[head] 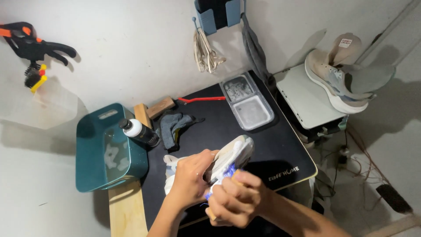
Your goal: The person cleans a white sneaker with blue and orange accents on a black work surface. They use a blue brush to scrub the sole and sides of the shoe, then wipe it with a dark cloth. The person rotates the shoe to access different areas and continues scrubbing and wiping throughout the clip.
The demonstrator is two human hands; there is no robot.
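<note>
While left hand (189, 177) grips pale sneaker (230, 156) from its near side, right hand (234, 198) closed around wooden-handled brush (219, 186), blue bristles touching shoe's side. Sneaker held just above black mat (272, 145), between both hands. Beyond left hand: dark bottle with white cap (139, 131), grey cloth (173, 125), teal bin (105, 149). Farther beyond right hand: clear two-part tray (246, 102). Second sneaker (337, 74) well apart, on white box.

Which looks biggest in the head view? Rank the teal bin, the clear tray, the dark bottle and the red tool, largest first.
1. Teal bin, clearly largest.
2. Clear tray.
3. Dark bottle.
4. Red tool, thinnest, though about as long as the bottle, so the last two are close.
</note>
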